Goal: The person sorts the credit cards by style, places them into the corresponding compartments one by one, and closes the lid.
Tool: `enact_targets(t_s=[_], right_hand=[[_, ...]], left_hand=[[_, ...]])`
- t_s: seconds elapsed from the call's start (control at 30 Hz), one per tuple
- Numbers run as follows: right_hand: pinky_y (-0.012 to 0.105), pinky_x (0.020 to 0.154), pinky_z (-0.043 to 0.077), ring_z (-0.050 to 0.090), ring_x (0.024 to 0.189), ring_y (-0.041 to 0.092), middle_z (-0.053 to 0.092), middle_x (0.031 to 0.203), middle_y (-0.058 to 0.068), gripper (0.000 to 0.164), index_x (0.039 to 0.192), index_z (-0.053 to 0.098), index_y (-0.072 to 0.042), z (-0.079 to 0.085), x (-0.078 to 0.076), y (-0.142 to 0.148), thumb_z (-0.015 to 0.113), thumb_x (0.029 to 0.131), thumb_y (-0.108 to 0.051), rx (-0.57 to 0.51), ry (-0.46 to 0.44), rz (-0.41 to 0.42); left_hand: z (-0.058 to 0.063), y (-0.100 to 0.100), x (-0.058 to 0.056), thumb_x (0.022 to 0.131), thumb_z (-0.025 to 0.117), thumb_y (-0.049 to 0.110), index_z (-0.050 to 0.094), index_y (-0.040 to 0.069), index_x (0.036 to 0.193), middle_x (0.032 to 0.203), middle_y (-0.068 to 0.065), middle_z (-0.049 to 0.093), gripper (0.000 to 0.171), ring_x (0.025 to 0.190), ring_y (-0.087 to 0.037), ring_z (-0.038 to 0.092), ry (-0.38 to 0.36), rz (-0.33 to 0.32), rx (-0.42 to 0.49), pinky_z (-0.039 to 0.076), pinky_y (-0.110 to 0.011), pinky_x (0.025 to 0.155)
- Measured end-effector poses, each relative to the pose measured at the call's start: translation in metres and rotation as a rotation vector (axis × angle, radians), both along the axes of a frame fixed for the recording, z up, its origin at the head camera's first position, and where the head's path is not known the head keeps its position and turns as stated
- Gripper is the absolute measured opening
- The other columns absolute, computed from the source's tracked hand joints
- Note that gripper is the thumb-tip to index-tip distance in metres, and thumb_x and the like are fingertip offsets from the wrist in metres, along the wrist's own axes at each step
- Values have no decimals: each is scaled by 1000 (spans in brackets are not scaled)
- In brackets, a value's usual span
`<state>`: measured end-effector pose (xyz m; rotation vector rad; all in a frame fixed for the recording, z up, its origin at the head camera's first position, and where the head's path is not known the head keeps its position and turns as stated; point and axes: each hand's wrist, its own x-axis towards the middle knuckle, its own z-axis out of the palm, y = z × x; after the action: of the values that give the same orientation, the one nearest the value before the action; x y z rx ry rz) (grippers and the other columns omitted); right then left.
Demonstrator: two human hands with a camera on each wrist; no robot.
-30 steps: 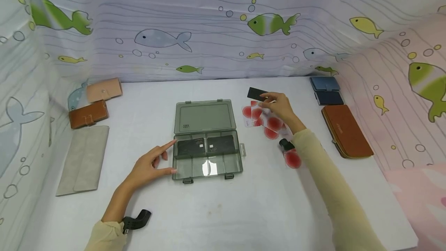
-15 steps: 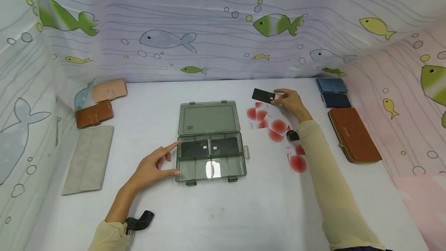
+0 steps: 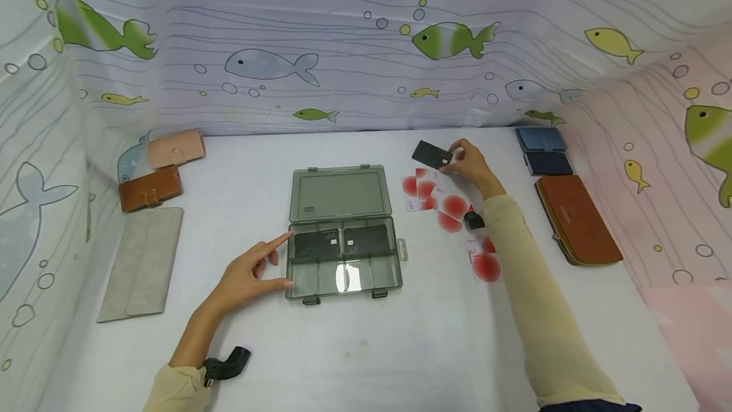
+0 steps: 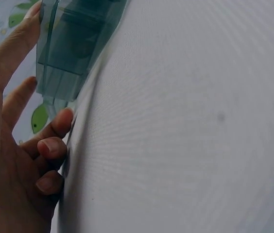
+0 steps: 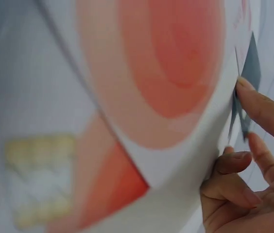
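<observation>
In the head view, my right hand (image 3: 470, 164) pinches a black card (image 3: 431, 154) by its right end, just behind overlapping red-and-white cards (image 3: 454, 206). The right wrist view shows thumb and finger at the black card's (image 5: 251, 63) edge, the other fingers bent. An opened translucent green-grey plastic box (image 3: 305, 278) lies mid-table, its lid (image 3: 340, 192) folded back. Two black cards, one marked VIP (image 3: 366, 240), lie side by side in its rear compartments. My left hand (image 3: 246, 275) touches the box's left side with index finger and thumb spread apart.
At left lie a pink wallet (image 3: 176, 148), a brown wallet (image 3: 151, 189) and a grey sleeve (image 3: 140, 266). At right are a blue wallet (image 3: 541, 138), a navy case (image 3: 548, 163) and a brown zip wallet (image 3: 579, 221). Another red-and-white card (image 3: 486, 267) lies near the right forearm.
My right hand has shifted from over the red-and-white cards to the black card's right end, and the card now tilts more. The left hand stays at the box.
</observation>
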<state>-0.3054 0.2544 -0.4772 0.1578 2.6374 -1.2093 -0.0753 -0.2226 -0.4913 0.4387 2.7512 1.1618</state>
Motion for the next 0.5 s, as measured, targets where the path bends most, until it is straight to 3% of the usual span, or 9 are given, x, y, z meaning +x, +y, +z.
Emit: enact_targets(t_s=[0.13,0.27,0.5], right_hand=[[33,80,42,51,93,23,57,101,12,58,130,45,-5,-4,4,1,78,82,-5,-73,53,-24],[24,63,41,50,72,10,61,76,-3,57,136,53,-12,-7,6,2,74,84,-4,-123,83,-71],[21,59,41,48,65,7,63,75,-6,53,136,61,-12,-3,11,4,68,84,1,-260,47,-162]], left_hand=[[0,0,0,74,87,36,44,30,151,93,5,48,88,66,-7,34,3,-1,-2,33,-25,60],[0,0,0,74,87,36,43,31,151,93,5,48,88,66,-7,34,0,2,-1,33,-26,60],[1,0,0,75,87,36,43,33,151,93,4,48,88,66,-8,34,-7,6,0,33,-26,60]])
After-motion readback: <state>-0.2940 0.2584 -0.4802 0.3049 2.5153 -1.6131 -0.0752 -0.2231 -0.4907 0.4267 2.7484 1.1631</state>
